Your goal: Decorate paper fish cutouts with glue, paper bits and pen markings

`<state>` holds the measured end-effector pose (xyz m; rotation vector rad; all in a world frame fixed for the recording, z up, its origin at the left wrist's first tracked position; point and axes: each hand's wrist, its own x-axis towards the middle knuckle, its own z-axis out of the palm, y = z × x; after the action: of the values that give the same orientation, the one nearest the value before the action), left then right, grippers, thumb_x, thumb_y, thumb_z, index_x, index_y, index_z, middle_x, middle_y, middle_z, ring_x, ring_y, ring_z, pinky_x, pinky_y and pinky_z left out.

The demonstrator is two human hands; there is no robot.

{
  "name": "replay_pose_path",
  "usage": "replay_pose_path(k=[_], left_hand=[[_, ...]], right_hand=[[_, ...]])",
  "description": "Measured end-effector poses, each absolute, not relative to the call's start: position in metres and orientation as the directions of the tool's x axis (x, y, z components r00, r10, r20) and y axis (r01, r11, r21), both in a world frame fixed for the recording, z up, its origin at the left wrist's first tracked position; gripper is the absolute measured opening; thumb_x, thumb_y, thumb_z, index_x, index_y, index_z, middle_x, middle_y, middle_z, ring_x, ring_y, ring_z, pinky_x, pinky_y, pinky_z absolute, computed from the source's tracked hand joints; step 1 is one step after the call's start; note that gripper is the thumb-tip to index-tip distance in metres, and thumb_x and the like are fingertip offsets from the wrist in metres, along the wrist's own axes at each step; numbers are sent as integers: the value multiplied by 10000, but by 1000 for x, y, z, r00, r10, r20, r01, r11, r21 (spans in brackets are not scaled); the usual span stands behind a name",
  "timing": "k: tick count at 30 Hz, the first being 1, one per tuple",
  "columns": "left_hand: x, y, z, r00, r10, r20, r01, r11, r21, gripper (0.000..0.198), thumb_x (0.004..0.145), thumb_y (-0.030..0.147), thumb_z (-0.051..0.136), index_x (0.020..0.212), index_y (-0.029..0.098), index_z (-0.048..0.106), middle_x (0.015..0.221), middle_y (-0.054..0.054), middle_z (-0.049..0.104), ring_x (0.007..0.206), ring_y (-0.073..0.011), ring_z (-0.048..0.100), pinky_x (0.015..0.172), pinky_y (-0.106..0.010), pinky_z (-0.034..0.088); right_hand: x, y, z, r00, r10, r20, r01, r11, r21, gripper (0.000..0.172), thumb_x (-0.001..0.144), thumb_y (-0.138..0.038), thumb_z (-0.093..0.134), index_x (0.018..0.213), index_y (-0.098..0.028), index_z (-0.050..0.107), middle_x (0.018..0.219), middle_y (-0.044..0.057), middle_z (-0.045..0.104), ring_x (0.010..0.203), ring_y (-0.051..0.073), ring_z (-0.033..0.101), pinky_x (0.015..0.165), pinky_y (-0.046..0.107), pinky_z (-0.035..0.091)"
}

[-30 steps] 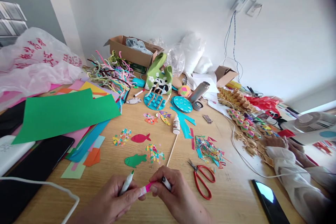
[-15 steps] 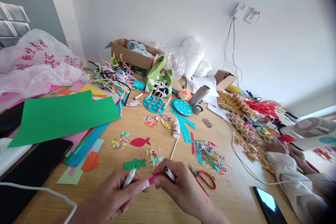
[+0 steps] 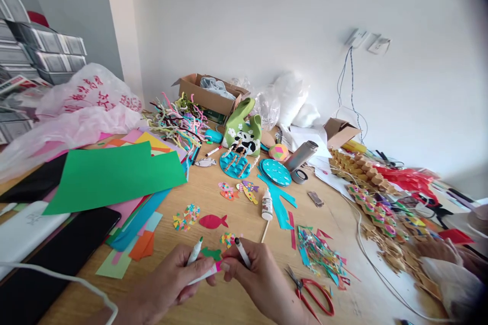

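In the head view my left hand [image 3: 186, 279] is closed around two markers. One is a white marker with a green tip [image 3: 195, 251], pointing up; the other is a white marker with a pink end [image 3: 204, 274], lying across my fingers. My right hand [image 3: 254, 277] pinches at that pink end and also holds a white marker with a black tip [image 3: 242, 253]. Whether the pink end is a cap coming off cannot be made out. Just beyond my hands lie a green paper fish [image 3: 212, 252], partly hidden, a red paper fish [image 3: 213, 221] and small paper confetti [image 3: 186, 218].
Red-handled scissors [image 3: 315, 294] lie right of my hand. Beyond are a glue bottle [image 3: 267, 205], paper scraps [image 3: 322, 254] and a panda bag [image 3: 243, 129]. Coloured paper [image 3: 118, 175] is stacked left. Another person's hand [image 3: 438, 250] rests at the right.
The camera view has swung left and up, so the scene sits farther right and lower. My hands stay together at the pink-ended marker and now cover more of the green fish.
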<state>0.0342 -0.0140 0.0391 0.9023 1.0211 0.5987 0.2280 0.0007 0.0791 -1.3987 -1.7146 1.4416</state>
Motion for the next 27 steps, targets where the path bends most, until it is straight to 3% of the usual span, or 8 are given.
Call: replay_pose_path(k=[5,9,12,15,17,18,23,27], left_hand=[[33,-6,32,334,789,-516,-175,590,788,678,578,823,686,802,186,626,488,49,528,389,-61,301,408,-231,152],[28,5,25,170,871,-461,-435,486,758,622,669,718,708,945,164,643,671,-1,652,394,-42,365,411,-212,177],[27,9,19,54,903,-425,-509,392,767,566,702,675,712,959,176,645,658,41,595,391,-26,340,399,-206,121],[30,8,15,66,900,-430,-494,404,770,582,688,702,713,926,175,651,620,47,578,373,-26,343,393,-205,122],[31,7,15,84,898,-432,-483,416,770,607,650,730,726,877,172,649,575,50,562,357,-28,337,386,-205,128],[32,6,16,84,898,-432,-486,415,769,614,633,737,733,857,172,646,558,52,554,354,-29,335,382,-204,134],[28,10,18,49,884,-464,-528,417,740,619,598,739,756,829,175,645,522,69,522,355,-20,338,380,-183,159],[27,13,9,107,868,-486,-550,459,698,661,565,772,751,816,168,656,493,73,501,320,-17,308,351,-183,114]], right_hand=[[223,14,89,-376,891,-256,344,-122,-931,304,774,-434,743,732,-167,605,604,-19,582,533,94,415,500,216,291],[227,38,110,-258,964,-59,422,57,-905,277,775,-418,696,678,-183,587,539,-48,477,489,94,366,461,216,276],[220,76,118,-14,966,257,611,212,-763,256,828,-420,630,708,-198,583,535,-42,507,482,115,430,471,222,304],[191,128,105,-56,908,416,813,283,-508,172,895,-335,574,831,-186,630,742,28,682,638,159,609,574,230,399],[166,162,87,-161,918,361,933,262,-249,132,929,-240,532,953,-169,641,949,86,729,819,195,679,661,242,429],[153,176,77,-173,927,334,944,253,-214,140,936,-224,532,989,-158,644,982,109,731,844,210,690,659,248,429],[117,214,39,-197,951,239,957,240,-166,225,954,-284,570,1131,-159,632,1019,134,743,858,240,719,649,262,451],[115,238,37,-152,968,199,970,185,-159,257,1008,-333,489,1176,-206,637,1025,119,742,940,251,716,729,291,492]])
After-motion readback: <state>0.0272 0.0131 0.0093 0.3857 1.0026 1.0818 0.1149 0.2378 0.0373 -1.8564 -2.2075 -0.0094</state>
